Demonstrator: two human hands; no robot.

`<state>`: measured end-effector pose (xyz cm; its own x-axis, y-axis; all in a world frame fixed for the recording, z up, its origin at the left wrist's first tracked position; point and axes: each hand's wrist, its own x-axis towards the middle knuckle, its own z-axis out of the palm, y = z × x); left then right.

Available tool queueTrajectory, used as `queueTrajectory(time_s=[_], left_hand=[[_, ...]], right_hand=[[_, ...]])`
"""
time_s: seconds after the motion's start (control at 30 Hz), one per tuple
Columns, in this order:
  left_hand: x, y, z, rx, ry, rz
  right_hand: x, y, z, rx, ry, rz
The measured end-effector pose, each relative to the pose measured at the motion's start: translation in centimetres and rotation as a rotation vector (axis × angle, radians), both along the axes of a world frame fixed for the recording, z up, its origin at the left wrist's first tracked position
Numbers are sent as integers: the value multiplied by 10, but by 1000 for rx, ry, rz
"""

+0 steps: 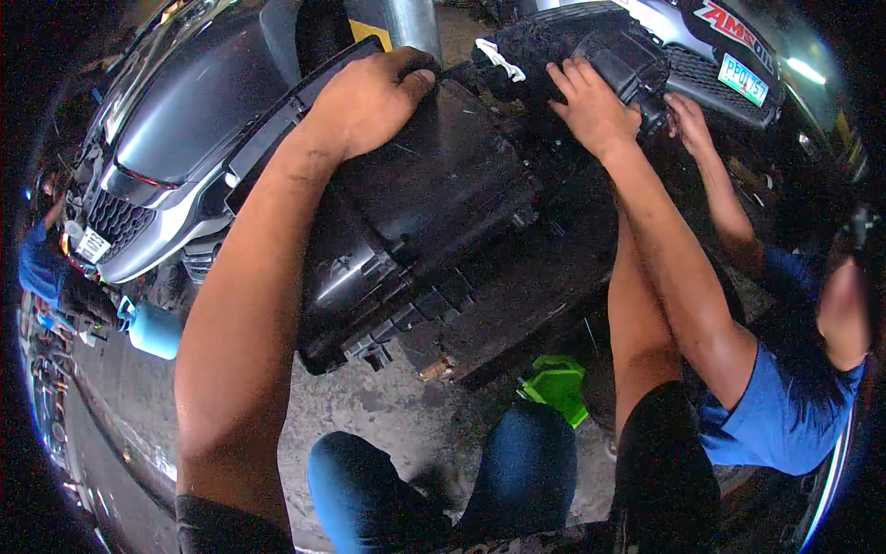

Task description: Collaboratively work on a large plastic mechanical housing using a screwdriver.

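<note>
- A person's left hand [374, 103] grasps the upper edge of a large black plastic housing [425, 175], its fingers curled over the rim, tips out of sight.
- The housing spreads below and to the right of those fingers, above the person's knees [443, 485].
- The right hand is hidden behind a co-worker's forearm [688, 268]; whether its fingers are clenched or released cannot be told.
- Well right of the left fingers, the co-worker's nearer hand [595, 111] rests on a dark part [632, 57], the other hand [689, 125] just beside it.
- A white strip [499, 60] lies between the left fingers and that nearer hand.
- Far below the fingers, a green object [556, 388] sits near one knee.
</note>
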<state>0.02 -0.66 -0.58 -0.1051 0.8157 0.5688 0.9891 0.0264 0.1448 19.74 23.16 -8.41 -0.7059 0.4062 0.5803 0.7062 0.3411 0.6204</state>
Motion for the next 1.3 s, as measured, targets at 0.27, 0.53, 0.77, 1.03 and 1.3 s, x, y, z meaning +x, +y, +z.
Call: queueTrajectory(time_s=[0.27,0.53,0.77,1.03,1.3], left_hand=[[-4,1,-1,-19,-3,-20],[3,0,1,7,47,-24],[-10,15,-3,-86,344,-9],[-15,25,2,-178,746,-34],[-9,1,2,-170,506,-73]], right_hand=[[2,-4,2,-146,134,188],[4,-9,-2,-178,82,126],[38,-149,-146,-993,1003,281],[14,-220,-187,-1095,932,219],[-3,-219,-194,-812,827,107]])
